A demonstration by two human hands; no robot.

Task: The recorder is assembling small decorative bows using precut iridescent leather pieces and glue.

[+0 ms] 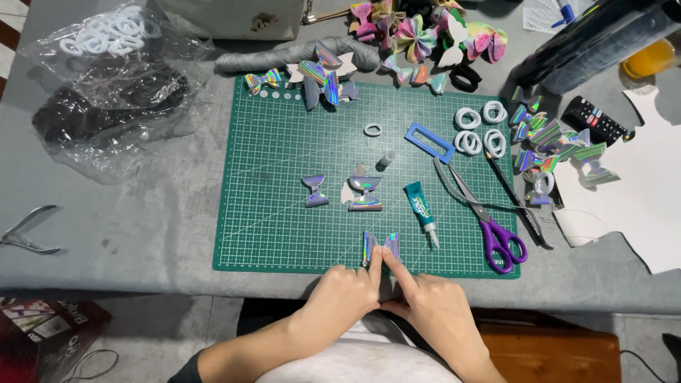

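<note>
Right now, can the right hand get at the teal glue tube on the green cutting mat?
Probably yes. The right hand presses a folded holographic bow piece at the mat's near edge, and the teal glue tube lies just beyond it with bare green cutting mat between. It would have to release the piece first.

- Light is even and fairly bright from overhead; shadows are soft and short.
- The holographic bow pieces (365, 191) on the green cutting mat (284, 213) throw rainbow glints.
- The clear plastic bag (106, 92) at the table's far left corner shows white glare.
- Focus is sharp at centre; edges bow slightly and the near corners darken.
</note>
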